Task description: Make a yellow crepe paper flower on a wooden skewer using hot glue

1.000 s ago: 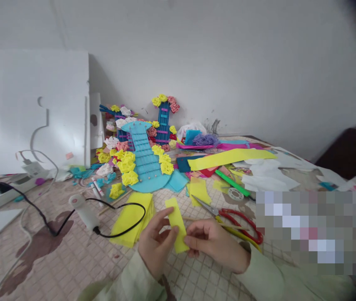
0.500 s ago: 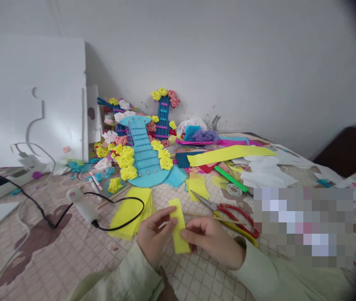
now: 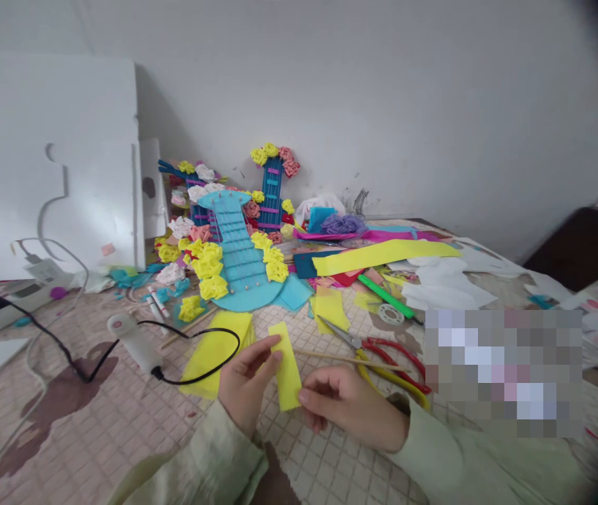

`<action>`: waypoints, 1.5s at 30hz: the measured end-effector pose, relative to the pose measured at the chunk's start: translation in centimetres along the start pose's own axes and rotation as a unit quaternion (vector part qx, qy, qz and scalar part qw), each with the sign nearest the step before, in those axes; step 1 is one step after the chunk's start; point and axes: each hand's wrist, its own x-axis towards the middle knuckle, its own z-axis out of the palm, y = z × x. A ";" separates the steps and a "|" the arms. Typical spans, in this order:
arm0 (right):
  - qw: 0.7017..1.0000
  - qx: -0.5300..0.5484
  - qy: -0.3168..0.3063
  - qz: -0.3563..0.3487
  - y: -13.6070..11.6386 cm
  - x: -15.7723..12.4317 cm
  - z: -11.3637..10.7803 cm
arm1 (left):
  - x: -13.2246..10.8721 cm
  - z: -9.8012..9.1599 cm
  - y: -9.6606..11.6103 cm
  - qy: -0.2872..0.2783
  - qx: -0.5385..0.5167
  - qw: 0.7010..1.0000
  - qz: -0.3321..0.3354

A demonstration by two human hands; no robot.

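A strip of yellow crepe paper [image 3: 287, 375] stands tilted above the table, held near its upper left edge between the thumb and fingers of my left hand [image 3: 249, 382]. At its lower right edge, the thumb and curled fingers of my right hand [image 3: 349, 403] pinch the corner. Left of the strip lies a stack of yellow paper sheets [image 3: 204, 379], partly behind my left hand. A thin wooden stick [image 3: 330, 356] lies behind my right hand. Scissors with red and yellow handles [image 3: 388, 358] rest just beyond it, blades pointing to the back left.
Behind stands a light blue guitar-shaped board [image 3: 236, 245] with yellow paper flowers [image 3: 209, 263]. A white glue gun [image 3: 133, 344] with a black cable lies at left, near a power strip [image 3: 9, 305]. A green cutter knife [image 3: 386, 294] and a long yellow strip [image 3: 383, 256] lie at right.
Both hands shifted slightly left with the strip, which now leans more to the left. My right fingers slid down toward its lower right corner. The whole view has moved slightly.
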 end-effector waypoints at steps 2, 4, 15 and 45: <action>1.000 -0.012 -0.001 -0.004 0.0 0.0 0.0 | 0.1 0.0 0.1 0.007 -0.012 1.000 -0.001; 1.000 -0.024 0.005 -0.006 -0.1 0.0 0.0 | 0.2 -0.1 0.1 0.007 -0.016 1.000 -0.002; 0.997 -0.014 -0.075 -0.006 -0.4 -0.7 -0.1 | -0.1 0.1 1.8 -0.069 -0.086 0.994 -0.019; 0.998 0.034 -0.041 -0.034 -1.9 -0.8 -2.6 | -3.6 0.8 0.8 -0.236 0.138 0.946 0.175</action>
